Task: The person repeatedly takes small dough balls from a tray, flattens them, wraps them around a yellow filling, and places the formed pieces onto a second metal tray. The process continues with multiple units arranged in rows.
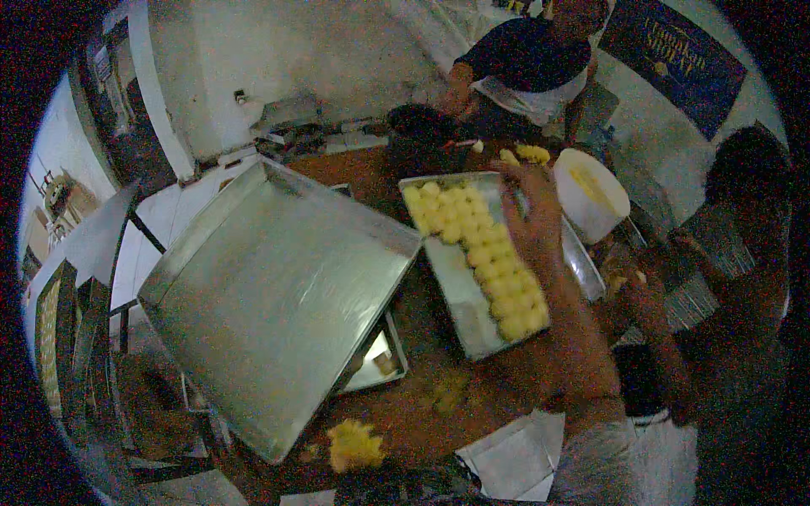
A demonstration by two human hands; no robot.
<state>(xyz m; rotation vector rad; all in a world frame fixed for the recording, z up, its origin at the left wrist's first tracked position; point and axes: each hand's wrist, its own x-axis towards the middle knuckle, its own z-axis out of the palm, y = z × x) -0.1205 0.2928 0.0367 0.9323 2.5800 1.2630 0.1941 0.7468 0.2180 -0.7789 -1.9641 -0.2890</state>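
Note:
My right hand [533,199] reaches over the far right side of a metal tray [446,262]; blur and noise hide its fingers, so I cannot tell whether it holds anything. Rows of yellow balls, seemingly dough [490,259], fill the tray's far end and right side. Bare metal shows at its near left. Beyond the hand lie yellow dough pieces [531,154], and a white tub [591,193] with yellow residue inside stands to its right. My left hand is out of view.
A large metal tray [285,291] sits at an angle on the left, over a smaller tray [373,373]. A yellow clump [355,446] lies on the brown tabletop [436,405]. One person [525,57] stands across the table; another person's hands [639,291] are at the right.

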